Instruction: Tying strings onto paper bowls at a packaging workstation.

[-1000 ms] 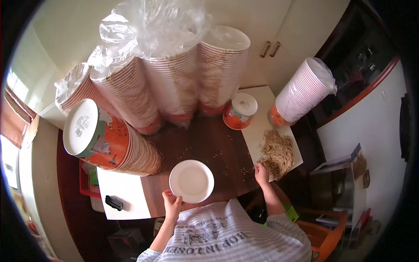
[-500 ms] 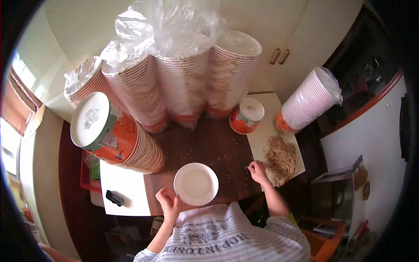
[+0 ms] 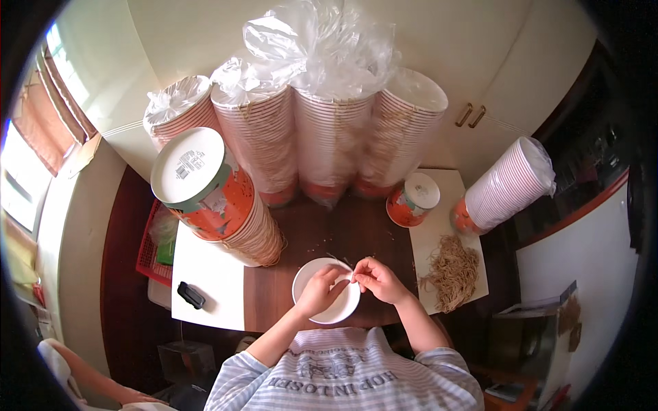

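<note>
A white paper bowl (image 3: pixel 303 279) stands mouth up near the table's front edge. My left hand (image 3: pixel 321 288) reaches over its opening, fingers bent and closed, tips at the bowl's right rim. There my right hand (image 3: pixel 379 281) meets it in a pinch, thumb and forefinger pressed together. A thin strand seems to show just above the fingertips; what the fingers hold is too small to make out. To the right of my right hand lies a loose tangle of brown string (image 3: pixel 454 274) on a white board (image 3: pixel 426 301).
Tall stacks of paper tubs in clear plastic (image 3: pixel 336 137) line the back. An orange stack (image 3: pixel 236 212) stands left, a small orange tub (image 3: pixel 411 201) and a leaning stack (image 3: pixel 504 185) right. A black tray (image 3: pixel 191 295) lies left. Another person's arm (image 3: pixel 103 377) shows lower left.
My hands were apart on either side of the bowl, the right near the string. Both have come together at the bowl's right rim. The whole view has shifted.
</note>
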Demonstrator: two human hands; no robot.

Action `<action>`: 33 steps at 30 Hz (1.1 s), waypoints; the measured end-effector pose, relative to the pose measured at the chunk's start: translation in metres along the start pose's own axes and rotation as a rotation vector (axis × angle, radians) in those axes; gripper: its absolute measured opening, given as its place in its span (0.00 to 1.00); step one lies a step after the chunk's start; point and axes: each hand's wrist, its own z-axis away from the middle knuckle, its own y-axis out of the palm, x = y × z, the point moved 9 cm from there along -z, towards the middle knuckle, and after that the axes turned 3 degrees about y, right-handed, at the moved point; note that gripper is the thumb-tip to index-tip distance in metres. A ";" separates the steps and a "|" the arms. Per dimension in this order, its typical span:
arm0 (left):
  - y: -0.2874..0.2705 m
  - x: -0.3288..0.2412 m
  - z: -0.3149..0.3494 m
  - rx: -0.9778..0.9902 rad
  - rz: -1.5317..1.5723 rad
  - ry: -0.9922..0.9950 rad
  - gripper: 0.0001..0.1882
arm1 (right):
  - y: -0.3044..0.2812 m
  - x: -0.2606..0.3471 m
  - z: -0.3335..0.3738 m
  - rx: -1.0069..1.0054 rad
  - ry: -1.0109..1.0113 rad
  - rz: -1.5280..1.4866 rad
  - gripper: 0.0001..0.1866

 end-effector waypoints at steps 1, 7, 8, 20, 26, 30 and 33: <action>0.004 0.009 0.003 0.084 -0.016 -0.028 0.11 | -0.001 0.001 0.000 -0.009 0.013 0.002 0.02; -0.015 0.043 0.021 0.036 0.152 -0.225 0.08 | -0.012 0.000 -0.001 -0.086 -0.016 0.061 0.02; -0.020 0.049 0.025 0.048 0.173 -0.262 0.08 | -0.017 0.001 0.000 -0.113 -0.054 0.069 0.02; -0.058 0.082 0.067 -0.012 0.173 -0.425 0.08 | -0.041 -0.021 0.007 -0.222 0.104 0.847 0.06; -0.036 0.066 0.069 0.112 -0.038 -0.336 0.09 | 0.065 -0.021 -0.014 0.085 -0.240 0.805 0.24; -0.048 0.064 0.071 0.023 -0.007 -0.338 0.09 | 0.095 -0.075 -0.034 0.200 0.062 0.481 0.21; -0.059 0.074 0.084 0.033 -0.049 -0.394 0.08 | 0.094 -0.073 -0.040 0.122 0.007 0.512 0.12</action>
